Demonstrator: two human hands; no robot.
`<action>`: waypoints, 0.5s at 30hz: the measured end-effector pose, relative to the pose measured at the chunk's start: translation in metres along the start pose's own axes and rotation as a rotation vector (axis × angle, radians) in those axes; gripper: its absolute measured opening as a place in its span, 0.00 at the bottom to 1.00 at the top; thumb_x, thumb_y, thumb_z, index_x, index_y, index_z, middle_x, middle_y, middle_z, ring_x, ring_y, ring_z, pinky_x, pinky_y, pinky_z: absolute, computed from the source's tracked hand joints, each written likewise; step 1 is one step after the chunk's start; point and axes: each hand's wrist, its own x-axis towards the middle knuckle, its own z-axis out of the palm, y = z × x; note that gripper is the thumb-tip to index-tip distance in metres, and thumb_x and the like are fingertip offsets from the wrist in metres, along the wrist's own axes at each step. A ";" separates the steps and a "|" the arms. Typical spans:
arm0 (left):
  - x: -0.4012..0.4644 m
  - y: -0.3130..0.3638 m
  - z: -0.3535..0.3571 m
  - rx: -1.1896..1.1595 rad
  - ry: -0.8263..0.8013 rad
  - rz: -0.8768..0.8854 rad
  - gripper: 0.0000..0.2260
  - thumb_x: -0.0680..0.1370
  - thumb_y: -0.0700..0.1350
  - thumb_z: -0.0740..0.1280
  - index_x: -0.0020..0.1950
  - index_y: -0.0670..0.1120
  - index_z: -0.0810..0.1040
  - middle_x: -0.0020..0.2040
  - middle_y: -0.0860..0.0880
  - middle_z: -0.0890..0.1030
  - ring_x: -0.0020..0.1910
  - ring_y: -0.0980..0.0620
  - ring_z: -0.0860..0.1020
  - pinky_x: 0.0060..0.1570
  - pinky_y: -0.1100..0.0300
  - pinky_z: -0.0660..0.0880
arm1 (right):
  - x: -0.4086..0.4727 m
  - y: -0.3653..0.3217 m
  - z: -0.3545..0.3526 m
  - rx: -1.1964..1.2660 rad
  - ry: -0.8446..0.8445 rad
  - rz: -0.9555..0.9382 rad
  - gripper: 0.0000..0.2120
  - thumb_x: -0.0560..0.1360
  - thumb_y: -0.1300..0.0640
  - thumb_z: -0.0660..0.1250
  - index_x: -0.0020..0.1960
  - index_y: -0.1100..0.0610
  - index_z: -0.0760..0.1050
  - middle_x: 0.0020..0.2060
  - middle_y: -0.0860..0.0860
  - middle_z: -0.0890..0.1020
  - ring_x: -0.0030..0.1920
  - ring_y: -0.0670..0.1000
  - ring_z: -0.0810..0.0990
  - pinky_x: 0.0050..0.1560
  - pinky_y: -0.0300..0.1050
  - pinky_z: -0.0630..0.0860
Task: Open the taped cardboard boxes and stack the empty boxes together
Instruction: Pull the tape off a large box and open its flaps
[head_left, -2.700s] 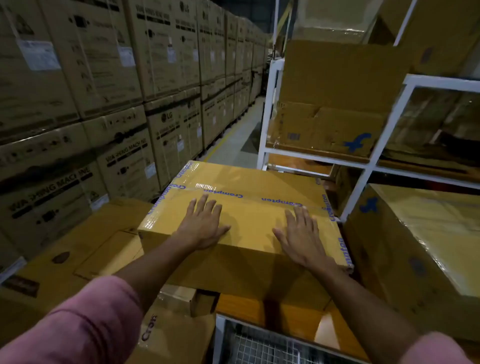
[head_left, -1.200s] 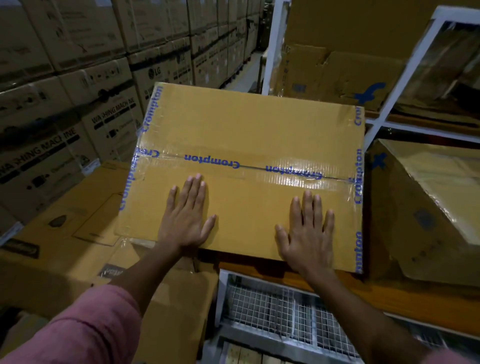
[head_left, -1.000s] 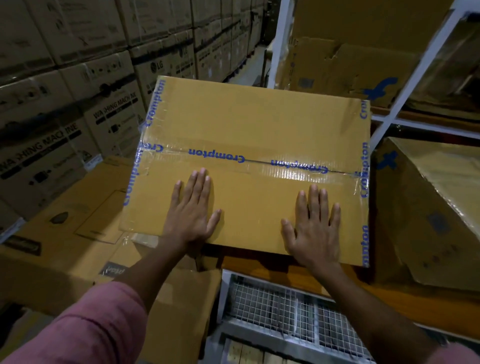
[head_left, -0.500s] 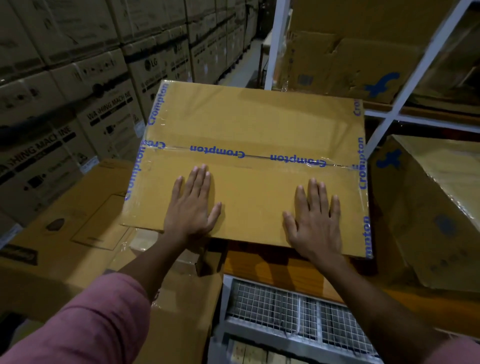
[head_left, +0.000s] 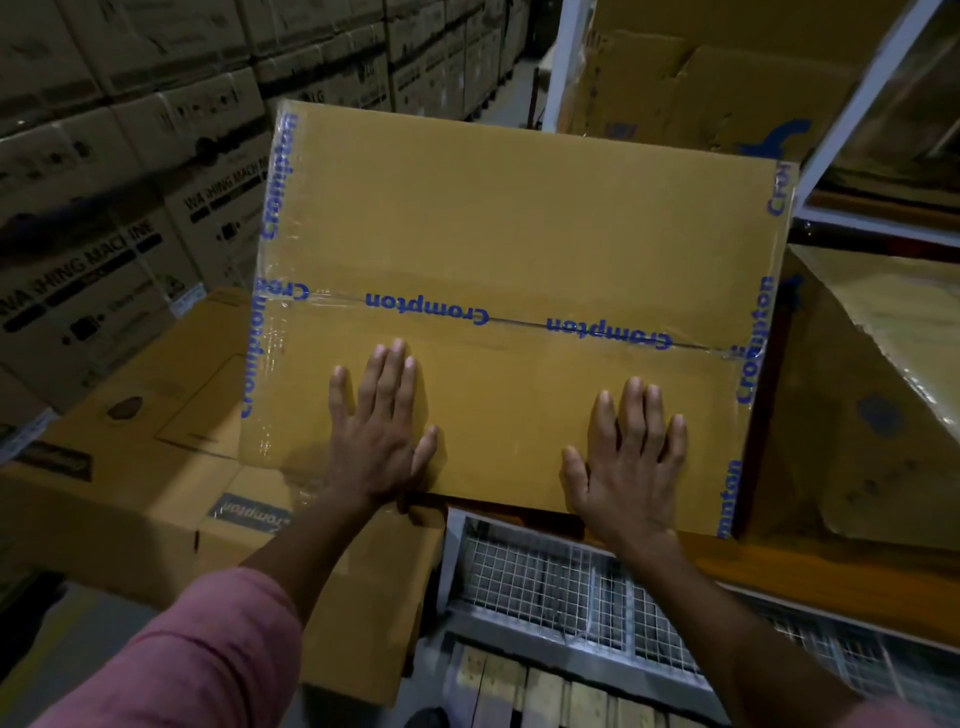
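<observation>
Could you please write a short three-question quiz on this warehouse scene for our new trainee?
1. True or false: the box under the hands is already open.
2. How do the left hand and right hand meet the box? A) gripping its corners B) lying flat on its top C) peeling the tape
3. What word is printed in blue on the tape?

Key:
1. False; the tape lies unbroken along the centre seam.
2. B; both hands lie flat with straight fingers on the near flap.
3. Crompton.
</observation>
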 end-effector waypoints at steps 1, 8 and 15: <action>0.001 0.000 0.001 0.000 0.006 -0.001 0.38 0.79 0.61 0.57 0.82 0.39 0.56 0.83 0.40 0.51 0.82 0.41 0.50 0.75 0.30 0.50 | 0.001 0.000 0.001 0.005 -0.001 -0.002 0.36 0.80 0.39 0.56 0.80 0.61 0.61 0.81 0.64 0.54 0.81 0.65 0.53 0.75 0.72 0.53; 0.016 0.000 0.027 0.003 0.089 -0.022 0.37 0.79 0.60 0.59 0.81 0.38 0.59 0.82 0.39 0.55 0.82 0.40 0.54 0.74 0.29 0.53 | 0.021 0.006 0.026 0.039 0.000 -0.008 0.36 0.81 0.40 0.55 0.81 0.62 0.60 0.81 0.64 0.53 0.81 0.66 0.51 0.74 0.74 0.53; 0.053 -0.005 0.076 -0.054 0.119 -0.012 0.38 0.81 0.61 0.60 0.81 0.38 0.54 0.82 0.38 0.56 0.81 0.39 0.54 0.72 0.27 0.55 | 0.062 0.009 0.073 0.028 -0.021 -0.007 0.37 0.82 0.40 0.57 0.82 0.62 0.55 0.81 0.65 0.49 0.81 0.67 0.47 0.74 0.75 0.52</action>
